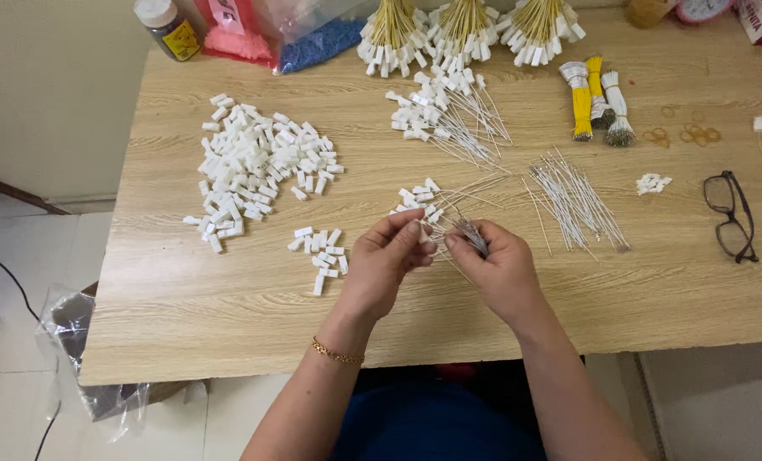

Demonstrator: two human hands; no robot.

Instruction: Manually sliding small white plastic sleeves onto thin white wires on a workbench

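A wooden table (185, 290) is carrying a pile of white caps (257, 166) at left. The left hand (381, 265) is pinching one cap (422, 232), facing the right hand (500, 269), which is gripping a wire bundle (471, 235) slanting up-left toward it.

Home piecework corner, not factory: small wood-grain surface (227, 324) against plain wall, tiled floor (23, 256). Heap of white plastic caps (253, 166), bundled wires (462, 26), loose white wires (573, 201), rubber bands (697, 134), bags of beads (317, 43), eyeglasses (729, 215) alongside.
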